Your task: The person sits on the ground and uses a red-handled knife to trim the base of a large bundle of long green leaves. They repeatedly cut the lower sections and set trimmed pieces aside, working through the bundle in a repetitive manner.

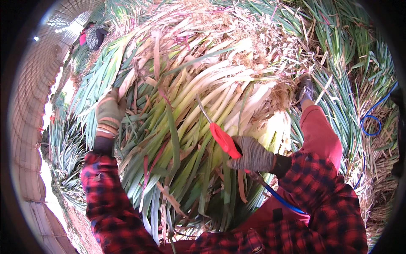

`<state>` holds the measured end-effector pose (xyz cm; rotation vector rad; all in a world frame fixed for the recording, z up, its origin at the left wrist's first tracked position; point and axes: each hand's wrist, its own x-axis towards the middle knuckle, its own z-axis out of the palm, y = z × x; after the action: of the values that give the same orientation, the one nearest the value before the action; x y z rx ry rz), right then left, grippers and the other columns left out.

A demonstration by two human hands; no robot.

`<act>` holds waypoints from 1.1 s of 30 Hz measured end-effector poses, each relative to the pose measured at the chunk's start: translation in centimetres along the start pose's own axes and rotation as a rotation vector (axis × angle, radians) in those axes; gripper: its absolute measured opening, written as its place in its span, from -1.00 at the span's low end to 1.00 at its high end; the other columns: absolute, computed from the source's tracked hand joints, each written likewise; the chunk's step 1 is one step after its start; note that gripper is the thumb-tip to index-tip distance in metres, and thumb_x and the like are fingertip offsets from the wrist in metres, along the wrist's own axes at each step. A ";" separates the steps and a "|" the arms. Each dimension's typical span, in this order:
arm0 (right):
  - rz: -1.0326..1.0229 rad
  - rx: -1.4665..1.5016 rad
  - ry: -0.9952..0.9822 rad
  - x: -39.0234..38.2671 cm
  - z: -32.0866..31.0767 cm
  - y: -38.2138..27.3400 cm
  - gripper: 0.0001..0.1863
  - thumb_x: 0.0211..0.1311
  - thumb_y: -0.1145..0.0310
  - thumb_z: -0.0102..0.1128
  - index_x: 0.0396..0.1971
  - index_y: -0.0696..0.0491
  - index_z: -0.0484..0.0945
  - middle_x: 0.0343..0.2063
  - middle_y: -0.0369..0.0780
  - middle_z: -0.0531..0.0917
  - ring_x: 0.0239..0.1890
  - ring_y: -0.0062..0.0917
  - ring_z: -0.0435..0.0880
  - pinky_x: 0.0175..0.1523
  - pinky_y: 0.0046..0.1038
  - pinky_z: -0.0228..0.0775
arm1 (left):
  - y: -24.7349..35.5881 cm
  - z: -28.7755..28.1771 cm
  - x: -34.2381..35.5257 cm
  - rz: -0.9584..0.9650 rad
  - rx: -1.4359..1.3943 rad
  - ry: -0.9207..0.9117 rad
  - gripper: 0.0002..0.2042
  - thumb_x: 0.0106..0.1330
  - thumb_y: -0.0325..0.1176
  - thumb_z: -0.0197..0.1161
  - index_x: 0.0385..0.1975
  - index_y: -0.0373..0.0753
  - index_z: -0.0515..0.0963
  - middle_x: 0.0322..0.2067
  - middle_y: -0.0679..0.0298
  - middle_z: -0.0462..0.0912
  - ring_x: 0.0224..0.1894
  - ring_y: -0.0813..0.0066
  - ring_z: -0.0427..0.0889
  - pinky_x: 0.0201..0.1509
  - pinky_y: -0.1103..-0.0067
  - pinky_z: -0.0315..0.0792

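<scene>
A big heap of long green onions (198,101) lies in front of me, white stems and roots toward the upper right, green leaves toward the lower left. My right hand (256,154), in a grey knit glove, is wrapped round a red air blow gun (224,139). Its thin bent metal nozzle points up and left over the stems, and a blue hose (281,200) trails from its lower end. My left hand (111,111), in a striped work glove, is closed on a dry, pale onion leaf (128,82) at the heap's left side.
More green onions (334,101) are piled on the right and at the back. Blue hose (372,122) loops at the far right. Another person (94,37) is at the upper left. A ribbed, pale wall (31,139) curves along the left. My foot (306,89) rests beside the roots.
</scene>
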<state>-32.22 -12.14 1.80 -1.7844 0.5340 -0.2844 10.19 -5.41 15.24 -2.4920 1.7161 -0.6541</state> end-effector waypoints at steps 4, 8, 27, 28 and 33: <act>0.030 0.050 0.116 -0.2 -0.8 2.1 -0.58 -0.11 0.13 0.39 -0.40 0.16 0.52 -0.58 -0.23 0.56 -0.49 -0.55 0.54 -0.30 -0.42 0.43 | 4.1 -7.4 -1.5 -0.021 -0.622 -0.261 -0.69 0.20 -0.43 0.26 -0.07 -0.40 0.53 -0.36 0.10 0.69 -0.31 0.43 0.64 -0.22 0.50 0.48; 0.074 0.106 0.165 -0.7 -1.4 3.1 -0.63 -0.15 0.22 0.37 -0.42 0.21 0.54 -0.62 -0.19 0.58 -0.53 -0.60 0.52 -0.36 -0.40 0.43 | 9.0 -7.5 -5.9 -0.015 -0.714 -0.504 -0.70 0.18 -0.26 0.31 -0.22 -0.38 0.61 -0.40 0.25 0.66 -0.37 0.52 0.57 -0.23 0.54 0.47; -0.079 -0.127 -0.076 -3.5 6.4 2.2 -0.53 -0.25 -0.01 0.42 -0.56 0.13 0.60 -0.68 -0.05 0.58 -0.53 -0.27 0.65 -0.35 -0.27 0.48 | 11.6 0.9 -9.8 -0.090 -0.869 -0.859 -0.47 -0.13 -0.22 0.51 -0.10 -0.29 0.62 -0.23 0.23 0.69 -0.17 0.46 0.60 0.01 0.52 0.44; -0.124 -0.222 -0.022 -4.2 7.3 1.8 -0.53 -0.26 -0.01 0.42 -0.56 0.13 0.60 -0.70 -0.05 0.57 -0.57 -0.28 0.64 -0.40 -0.28 0.47 | 11.6 0.8 -9.7 -0.069 -0.827 -0.850 -0.47 -0.13 -0.22 0.51 -0.09 -0.30 0.62 -0.22 0.22 0.69 -0.17 0.45 0.61 0.01 0.51 0.44; 0.166 -0.221 -0.022 -1.2 2.9 3.0 -0.50 -0.24 0.01 0.39 -0.51 0.20 0.57 -0.65 -0.02 0.58 -0.56 -0.28 0.64 -0.38 -0.29 0.47 | 12.0 0.1 -9.5 -0.104 -0.777 -0.831 -0.48 -0.13 -0.20 0.51 -0.11 -0.30 0.62 -0.23 0.19 0.69 -0.17 0.42 0.62 0.01 0.50 0.44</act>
<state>-32.60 -9.72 -1.74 -1.9392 0.7158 -0.0934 -3.19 -1.46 8.85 -2.6168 1.6280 1.1233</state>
